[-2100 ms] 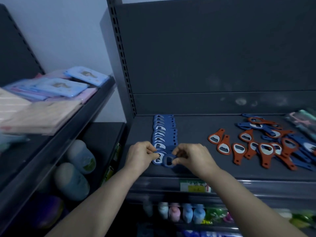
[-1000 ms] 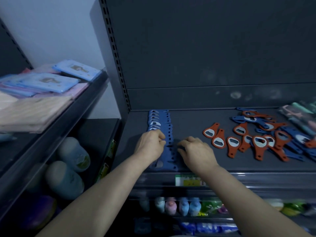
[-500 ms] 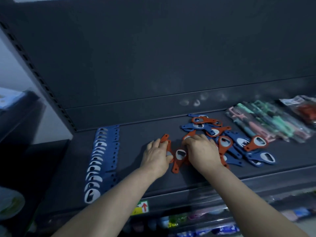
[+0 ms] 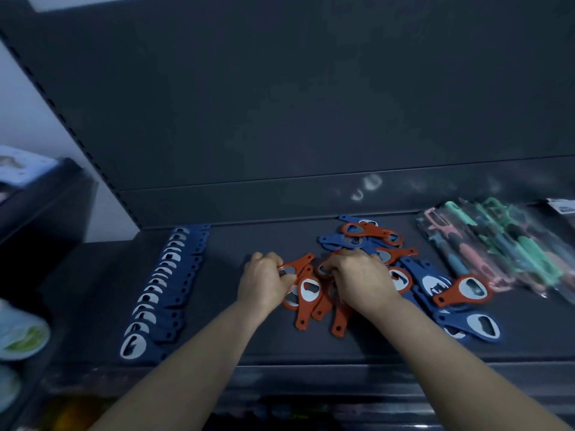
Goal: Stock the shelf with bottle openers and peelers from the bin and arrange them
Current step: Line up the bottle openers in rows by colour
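While left hand (image 4: 264, 281) pinches orange opener (image 4: 295, 264), right hand (image 4: 361, 278) grips 2nd opener (image 4: 323, 270); blue row (image 4: 161, 284), peelers (image 4: 497, 256) flank

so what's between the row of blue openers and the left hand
Nothing but bare dark shelf: the head view shows an empty strip between the row of blue bottle openers and the left hand.

- A dark grey back panel (image 4: 311, 104) fills the upper view in dim light.
- Along the panel's left edge slants a slotted upright (image 4: 67, 126).
- Left of the panel: a pale wall (image 4: 21, 98) and a second dark rack (image 4: 53, 206).
- Below the panel lies the dark shelf (image 4: 255, 346).
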Tool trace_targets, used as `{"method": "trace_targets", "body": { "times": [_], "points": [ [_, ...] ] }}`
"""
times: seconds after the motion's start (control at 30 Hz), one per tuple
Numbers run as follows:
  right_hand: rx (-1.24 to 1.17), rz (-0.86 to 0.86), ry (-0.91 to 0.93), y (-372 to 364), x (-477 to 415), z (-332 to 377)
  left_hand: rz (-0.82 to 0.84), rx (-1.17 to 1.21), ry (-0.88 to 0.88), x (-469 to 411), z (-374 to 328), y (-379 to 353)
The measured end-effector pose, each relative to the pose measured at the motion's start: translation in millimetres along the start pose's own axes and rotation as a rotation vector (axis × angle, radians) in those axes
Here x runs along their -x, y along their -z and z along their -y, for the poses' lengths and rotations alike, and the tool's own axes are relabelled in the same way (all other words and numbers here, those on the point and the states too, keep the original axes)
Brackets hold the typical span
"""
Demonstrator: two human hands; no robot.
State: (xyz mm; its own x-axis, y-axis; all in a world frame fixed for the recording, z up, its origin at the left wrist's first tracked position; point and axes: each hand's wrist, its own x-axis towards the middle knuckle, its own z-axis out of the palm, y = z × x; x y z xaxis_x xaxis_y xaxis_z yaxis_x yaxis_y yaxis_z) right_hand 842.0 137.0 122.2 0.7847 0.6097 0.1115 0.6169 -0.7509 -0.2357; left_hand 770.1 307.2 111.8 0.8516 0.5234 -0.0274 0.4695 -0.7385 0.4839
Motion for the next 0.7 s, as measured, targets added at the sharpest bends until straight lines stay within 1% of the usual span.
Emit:
{"method": "trace_targets", "body": {
  "times": [0.17,0.27,0.37,0.47,0.5,0.6,0.7],
  "points": [
    [0.069,-0.018,-0.007,4,-5,-4,0.003,0.139,0.073,1,-10,0],
    [-0.003,-0.021,0.121,3,-12,2,-0.059,0.194,0.073,-4,-5,9],
    [-0.034,0.052,0.252,3,-22,13,-0.125,0.155,0.036,-17,10,22],
    [0.012,0.212,0.317,5,-32,20,-0.125,0.096,0.005,-27,25,25],
    [0.042,0.253,0.324,6,-36,21,-0.112,0.085,-0.008,-30,30,25],
    [0.124,0.294,0.314,12,-45,15,-0.052,0.092,-0.022,-33,42,23],
    [0.1,0.308,0.202,14,-49,9,-0.08,0.01,-0.045,-38,51,22]
  ]
}}
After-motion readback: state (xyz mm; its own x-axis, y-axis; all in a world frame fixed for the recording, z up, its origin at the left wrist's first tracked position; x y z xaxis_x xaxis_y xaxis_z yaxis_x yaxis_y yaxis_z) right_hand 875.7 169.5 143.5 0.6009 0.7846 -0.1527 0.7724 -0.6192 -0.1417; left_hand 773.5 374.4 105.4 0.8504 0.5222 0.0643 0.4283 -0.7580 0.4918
